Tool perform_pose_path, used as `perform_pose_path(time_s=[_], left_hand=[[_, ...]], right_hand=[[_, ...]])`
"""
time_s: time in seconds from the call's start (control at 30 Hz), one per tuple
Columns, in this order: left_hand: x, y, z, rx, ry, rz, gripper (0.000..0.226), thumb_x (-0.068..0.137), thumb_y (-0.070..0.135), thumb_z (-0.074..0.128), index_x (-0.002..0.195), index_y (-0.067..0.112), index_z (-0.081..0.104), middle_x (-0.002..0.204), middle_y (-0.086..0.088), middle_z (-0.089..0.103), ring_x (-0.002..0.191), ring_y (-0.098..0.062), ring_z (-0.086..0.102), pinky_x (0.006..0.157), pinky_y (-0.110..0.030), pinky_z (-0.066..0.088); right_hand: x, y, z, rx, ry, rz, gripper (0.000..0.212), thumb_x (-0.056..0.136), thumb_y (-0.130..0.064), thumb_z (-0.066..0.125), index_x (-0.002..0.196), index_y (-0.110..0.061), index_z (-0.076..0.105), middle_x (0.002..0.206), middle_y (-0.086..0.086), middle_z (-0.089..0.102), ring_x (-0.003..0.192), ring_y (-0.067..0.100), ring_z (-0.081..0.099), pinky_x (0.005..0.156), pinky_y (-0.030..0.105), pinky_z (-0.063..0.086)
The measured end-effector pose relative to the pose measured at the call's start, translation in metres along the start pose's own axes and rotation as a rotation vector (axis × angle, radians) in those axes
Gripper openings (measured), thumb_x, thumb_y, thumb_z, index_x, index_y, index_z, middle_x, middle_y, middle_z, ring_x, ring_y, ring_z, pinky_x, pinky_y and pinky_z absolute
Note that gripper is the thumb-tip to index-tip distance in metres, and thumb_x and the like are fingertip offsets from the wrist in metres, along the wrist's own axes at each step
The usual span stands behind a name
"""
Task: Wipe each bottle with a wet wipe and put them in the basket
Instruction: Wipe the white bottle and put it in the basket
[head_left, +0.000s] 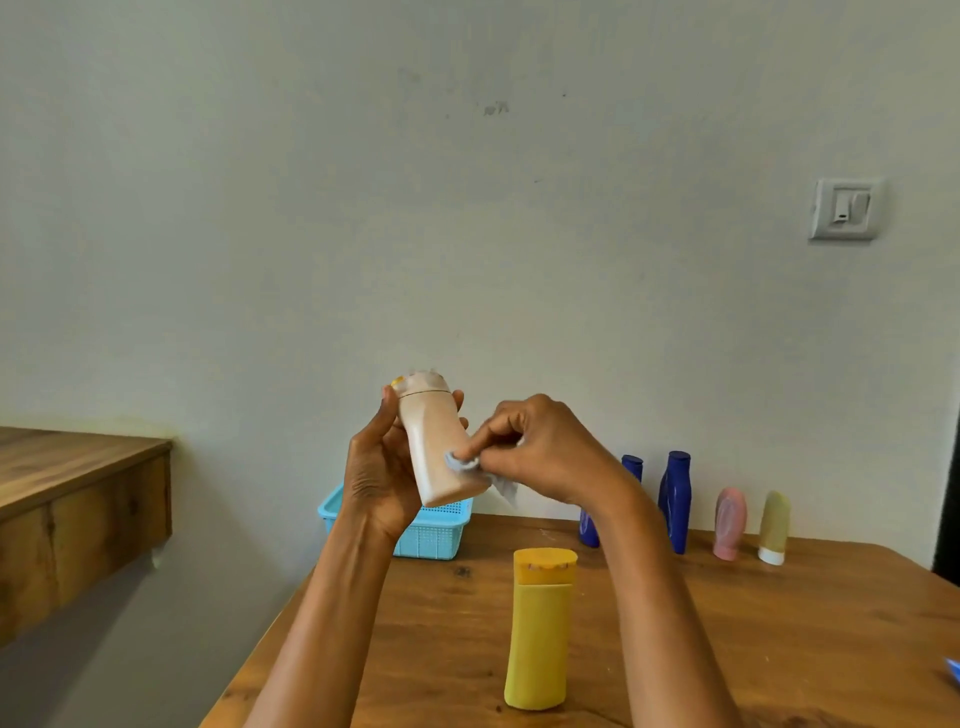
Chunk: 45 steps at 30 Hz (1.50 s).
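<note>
Mid-frame, the left hand grips a tilted beige bottle, fingers wrapped round it; the right hand fingers pinch a wipe against it.

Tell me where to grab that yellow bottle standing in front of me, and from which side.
Grip the yellow bottle round its straight mid-body, below the cap, coming from the right side. It stands upright and alone on the table, and its flat, parallel sides probably suit a wrap grip.
</note>
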<state>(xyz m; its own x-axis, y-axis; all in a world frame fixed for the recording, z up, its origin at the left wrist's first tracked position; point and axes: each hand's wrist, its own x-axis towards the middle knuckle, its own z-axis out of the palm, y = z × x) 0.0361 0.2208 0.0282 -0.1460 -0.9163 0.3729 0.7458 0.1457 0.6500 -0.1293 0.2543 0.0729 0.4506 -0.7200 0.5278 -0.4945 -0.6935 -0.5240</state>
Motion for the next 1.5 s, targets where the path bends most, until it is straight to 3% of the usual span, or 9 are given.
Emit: perform_pose_path(time_s=[0.07,0.23,0.33,0.57,0.77,0.87,1.07,1.3,1.5], left_hand=[[0.000,0.001,-0.001,0.003,0.003,0.011,0.059,0.078,0.050,0.054,0.124,0.013,0.057,0.113,-0.014,0.066,0.090,-0.026,0.063,0.080,-0.038,0.054],[-0.001,-0.003,0.004,0.071,0.090,0.052,0.035,0.075,0.042,0.063,0.093,0.014,0.074,0.089,-0.011,0.072,0.078,-0.026,0.070,0.069,-0.037,0.058],[-0.001,-0.004,0.009,0.162,0.126,0.068,0.028,0.073,0.040,0.065,0.078,0.014,0.075,0.073,-0.007,0.072,0.068,-0.021,0.070,0.058,-0.031,0.057],[-0.005,0.005,0.011,0.164,0.163,0.043,0.034,0.085,0.040,0.057,0.090,0.010,0.070,0.085,-0.012,0.073,0.072,-0.025,0.071,0.058,-0.033,0.058],[-0.005,0.005,0.013,0.179,0.151,0.080,0.033,0.079,0.040,0.061,0.098,0.013,0.066,0.073,-0.006,0.071,0.065,-0.020,0.070,0.057,-0.031,0.058],[-0.004,0.008,0.011,0.134,0.123,0.088,0.033,0.084,0.038,0.059,0.098,0.010,0.065,0.075,-0.009,0.072,0.067,-0.023,0.071,0.054,-0.030,0.057],[-0.005,0.012,0.008,0.138,0.082,0.069,0.047,0.085,0.044,0.053,0.117,0.011,0.059,0.100,-0.013,0.071,0.080,-0.025,0.071,0.062,-0.035,0.058],[-0.003,0.005,0.012,0.152,0.103,0.085,0.031,0.086,0.038,0.056,0.099,0.011,0.066,0.076,-0.008,0.073,0.067,-0.022,0.071,0.055,-0.030,0.056],[-0.004,0.010,0.008,0.158,0.060,0.064,0.047,0.084,0.043,0.054,0.115,0.008,0.060,0.096,-0.014,0.072,0.080,-0.025,0.071,0.062,-0.034,0.058]], right_hand=[[-0.002,0.000,-0.004,-0.013,-0.064,0.027,0.012,0.080,-0.015,0.069,0.089,-0.020,0.075,0.077,-0.021,0.060,0.073,-0.006,0.056,0.055,0.000,0.039],[0.009,-0.002,0.014,-0.002,0.407,-0.165,0.027,0.088,-0.005,0.059,0.112,-0.015,0.067,0.110,0.000,0.063,0.096,0.004,0.057,0.081,0.008,0.047],[0.013,-0.001,0.030,-0.085,0.330,-0.185,0.036,0.092,-0.003,0.052,0.124,-0.017,0.060,0.125,-0.002,0.058,0.113,0.008,0.051,0.092,0.018,0.045],[0.007,0.002,0.020,-0.010,0.110,-0.076,0.020,0.081,-0.005,0.060,0.082,-0.017,0.076,0.083,-0.011,0.063,0.077,0.005,0.056,0.062,0.010,0.040],[0.012,-0.007,0.022,-0.065,0.406,-0.210,0.030,0.088,-0.003,0.056,0.115,-0.015,0.066,0.113,0.000,0.060,0.100,0.007,0.054,0.081,0.015,0.048],[0.012,-0.010,0.028,-0.095,0.280,-0.205,0.036,0.089,-0.001,0.054,0.118,-0.019,0.064,0.118,-0.002,0.058,0.104,0.005,0.051,0.084,0.012,0.044],[0.006,-0.003,0.017,0.005,0.056,-0.092,0.019,0.080,-0.006,0.062,0.085,-0.018,0.076,0.085,-0.015,0.061,0.079,0.001,0.056,0.061,0.002,0.042],[0.011,-0.007,0.023,-0.043,0.285,-0.188,0.034,0.089,-0.006,0.057,0.120,-0.019,0.062,0.116,-0.003,0.057,0.098,0.001,0.048,0.077,0.004,0.042],[0.008,-0.007,0.018,-0.004,0.084,-0.076,0.020,0.083,-0.008,0.063,0.095,-0.019,0.075,0.091,-0.012,0.060,0.082,0.003,0.055,0.063,0.005,0.039]])
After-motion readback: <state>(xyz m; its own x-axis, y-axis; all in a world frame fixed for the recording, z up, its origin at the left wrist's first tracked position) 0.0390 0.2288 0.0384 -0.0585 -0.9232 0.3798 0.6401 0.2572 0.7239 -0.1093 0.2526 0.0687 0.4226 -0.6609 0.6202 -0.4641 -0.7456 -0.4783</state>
